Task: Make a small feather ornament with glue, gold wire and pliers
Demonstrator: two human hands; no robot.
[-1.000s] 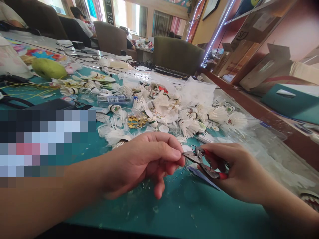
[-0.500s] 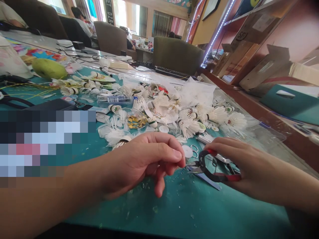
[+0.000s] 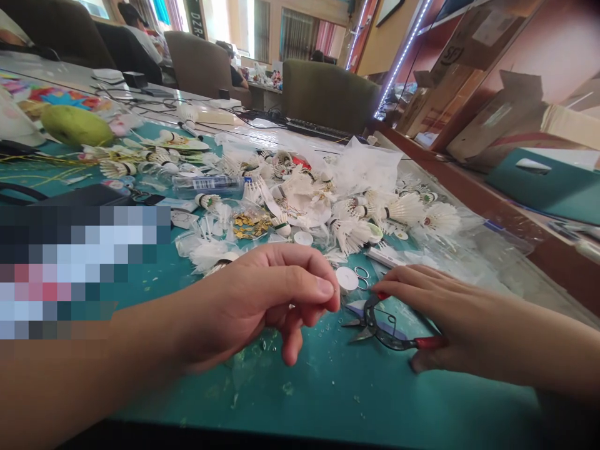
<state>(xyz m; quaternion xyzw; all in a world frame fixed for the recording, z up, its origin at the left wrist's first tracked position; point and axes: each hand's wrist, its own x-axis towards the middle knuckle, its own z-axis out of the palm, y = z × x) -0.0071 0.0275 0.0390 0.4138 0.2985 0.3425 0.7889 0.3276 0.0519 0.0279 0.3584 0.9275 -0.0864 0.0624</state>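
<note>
My left hand [image 3: 276, 294] is closed in a pinch, thumb pressed against the bent index finger, above the table. Whatever sits between those fingertips is hidden or too small to make out. To its right, my right hand [image 3: 450, 325] is around the red handles of small pliers [image 3: 375, 328]. The pliers are low over the green mat, jaws apart and pointing left, a spring between the handles. A blue flat strip [image 3: 391, 326] lies partly behind them. Close by are a white round disc [image 3: 347, 279] and scissors [image 3: 362, 276], of which the finger loops show.
Shuttlecocks [image 3: 349, 231] and clear plastic bags [image 3: 365, 165] are heaped beyond my hands. Small gold pieces [image 3: 250, 225] lie in a bag. At the left are a green fruit [image 3: 77, 125] and a dark case [image 3: 89, 194]; cardboard boxes [image 3: 497, 119] stand at the right.
My right hand has lowered the pliers toward the mat, and its fingers have loosened around the handles. My left hand keeps its pinch. The view has shifted slightly.
</note>
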